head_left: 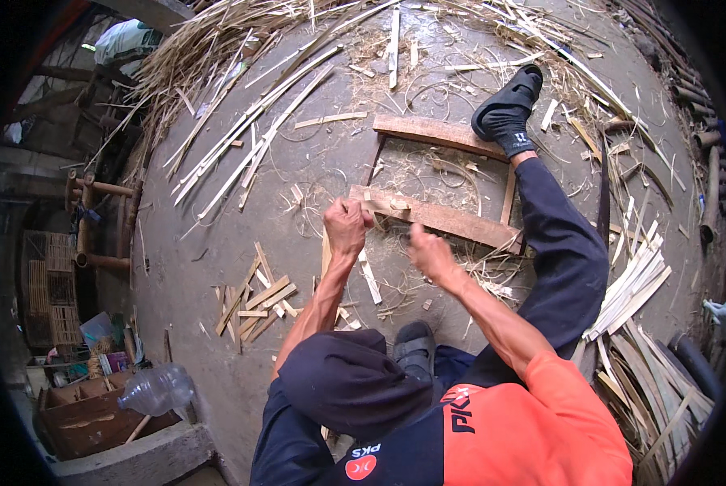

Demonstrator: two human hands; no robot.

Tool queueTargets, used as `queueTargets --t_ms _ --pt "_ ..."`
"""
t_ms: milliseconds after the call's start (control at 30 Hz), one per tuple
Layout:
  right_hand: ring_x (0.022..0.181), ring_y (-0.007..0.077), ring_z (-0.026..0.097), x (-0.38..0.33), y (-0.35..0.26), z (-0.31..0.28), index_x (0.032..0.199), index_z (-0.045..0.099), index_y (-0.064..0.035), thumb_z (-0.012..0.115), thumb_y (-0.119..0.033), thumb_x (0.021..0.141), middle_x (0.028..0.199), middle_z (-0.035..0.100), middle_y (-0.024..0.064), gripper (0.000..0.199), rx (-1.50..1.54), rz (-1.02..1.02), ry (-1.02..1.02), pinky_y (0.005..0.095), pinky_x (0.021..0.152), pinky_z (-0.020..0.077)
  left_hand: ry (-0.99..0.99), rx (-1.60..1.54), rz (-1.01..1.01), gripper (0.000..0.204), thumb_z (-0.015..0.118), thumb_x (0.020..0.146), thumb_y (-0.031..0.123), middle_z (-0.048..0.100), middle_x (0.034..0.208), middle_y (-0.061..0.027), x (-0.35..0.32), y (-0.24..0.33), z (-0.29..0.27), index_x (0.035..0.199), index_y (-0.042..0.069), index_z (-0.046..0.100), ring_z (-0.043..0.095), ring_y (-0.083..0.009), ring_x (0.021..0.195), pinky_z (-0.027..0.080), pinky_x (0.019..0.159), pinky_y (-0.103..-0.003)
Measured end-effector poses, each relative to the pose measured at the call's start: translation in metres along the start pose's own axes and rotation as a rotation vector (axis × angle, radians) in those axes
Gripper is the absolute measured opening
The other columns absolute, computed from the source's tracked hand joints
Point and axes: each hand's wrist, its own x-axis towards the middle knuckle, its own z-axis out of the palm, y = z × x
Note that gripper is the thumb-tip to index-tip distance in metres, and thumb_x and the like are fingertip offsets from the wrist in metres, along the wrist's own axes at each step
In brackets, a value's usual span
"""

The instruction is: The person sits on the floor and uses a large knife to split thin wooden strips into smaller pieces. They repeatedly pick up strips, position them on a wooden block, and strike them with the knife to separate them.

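My left hand [348,227] is closed in a fist at the left end of the nearer reddish wooden bar [452,223]. A short pale wood strip [387,205] runs from its fingers over that bar. To the right, just below the same bar, my right hand [432,256] is curled and slightly smeared by motion; what it grips is hidden. The bar belongs to a low rectangular wooden frame lying on the floor, with a second bar [440,134] farther away. My right leg stretches along the frame's right side, the sandalled foot [508,109] at its far corner.
Short cut strips [261,304] lie in a small pile left of my left arm. Long pale strips and curled shavings litter the concrete floor [217,243]. Bundled strips [634,283] lie at the right. A clear plastic jug [159,389] stands by a wooden box [87,417] at lower left.
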Motion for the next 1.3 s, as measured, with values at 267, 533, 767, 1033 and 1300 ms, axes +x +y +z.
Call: queueTargets --t_ms 267,533,767,1033,1300 --pt "0.072 0.0432 0.061 -0.016 0.028 -0.011 0.091 0.04 0.0072 0.05 -0.013 0.079 0.073 0.059 0.0287 0.025 -0.118 0.117 -0.07 0.0494 0.059 0.0499 -0.044 0.077 0.069 0.026 0.045 0.085 0.019 0.057 0.049 -0.0079 0.012 0.012 0.014 0.065 0.001 0.048 0.052 -0.0134 0.041 0.043 0.043 -0.027" --pt "0.072 0.0433 0.06 -0.019 0.023 -0.026 0.089 0.044 0.0072 0.046 -0.011 0.079 0.072 0.059 0.0288 0.021 -0.163 0.102 -0.061 0.0482 0.06 0.0499 -0.037 -0.062 0.063 0.028 0.044 0.086 0.02 0.059 0.052 -0.008 0.006 0.005 0.007 0.065 0.002 0.048 0.052 -0.014 0.043 0.042 0.043 -0.027" --pt "0.072 0.0435 0.06 -0.027 0.055 -0.019 0.091 0.045 0.007 0.053 -0.011 0.076 0.071 0.058 0.0297 0.025 -0.207 0.138 -0.044 0.0496 0.062 0.0492 -0.051 -0.098 0.054 0.029 0.044 0.087 0.023 0.058 0.051 -0.0084 0.015 -0.002 0.01 0.069 0.001 0.052 0.053 -0.0155 0.043 0.043 0.045 -0.03" --pt "0.071 0.0454 0.058 -0.051 0.067 -0.008 0.09 0.04 0.0043 0.055 -0.013 0.077 0.07 0.058 0.0279 0.026 -0.094 0.219 -0.1 0.0513 0.061 0.0473 -0.033 -0.116 0.025 0.027 0.046 0.086 0.02 0.058 0.052 -0.0078 0.006 0.002 0.011 0.067 0.002 0.049 0.05 -0.0122 0.041 0.041 0.042 -0.027" --pt "0.069 0.0455 0.057 -0.067 0.074 -0.006 0.088 0.039 0.0041 0.054 -0.013 0.077 0.069 0.057 0.0272 0.025 -0.164 0.072 -0.034 0.0505 0.059 0.0464 -0.049 -0.103 0.04 0.022 0.045 0.085 0.013 0.058 0.052 -0.0085 0.003 0.003 0.006 0.066 0.002 0.048 0.053 -0.0119 0.042 0.042 0.041 -0.026"
